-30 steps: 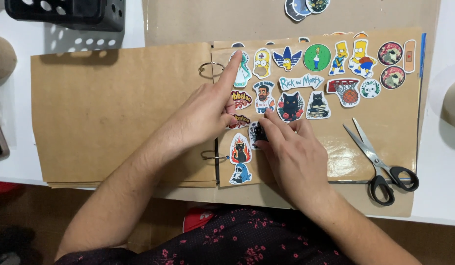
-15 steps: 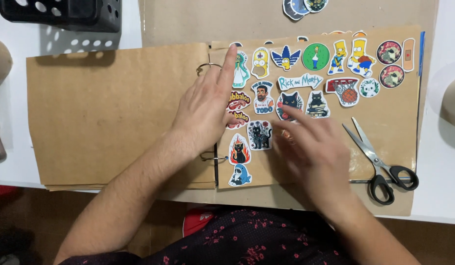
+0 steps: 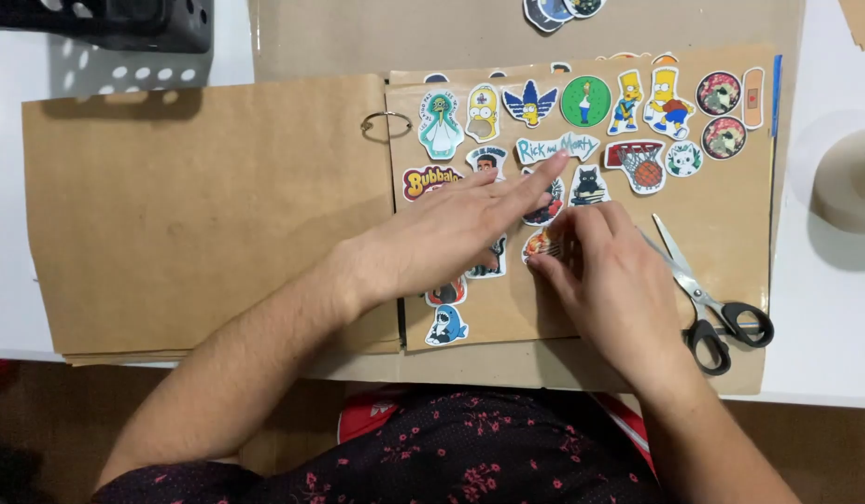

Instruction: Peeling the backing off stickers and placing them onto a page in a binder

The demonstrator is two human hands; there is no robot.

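Scissors [image 3: 708,289] crowd right hand [image 3: 610,280]; left page [image 3: 189,215] open.

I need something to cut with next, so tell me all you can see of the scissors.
The scissors lie flat on the brown paper page, right of the right hand. Silvery metal blades, slightly parted, point up-left toward the stickers; black plastic loop handles sit near the page's lower right corner. The hand lies close beside them without gripping them.

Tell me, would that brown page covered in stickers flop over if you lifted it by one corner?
Probably it would bend rather than stay flat: the brown page looks like thin kraft paper, held only by a metal ring. It seems light, so a push might slide it unless the left hand presses it down. The scissors lying on it add some weight.
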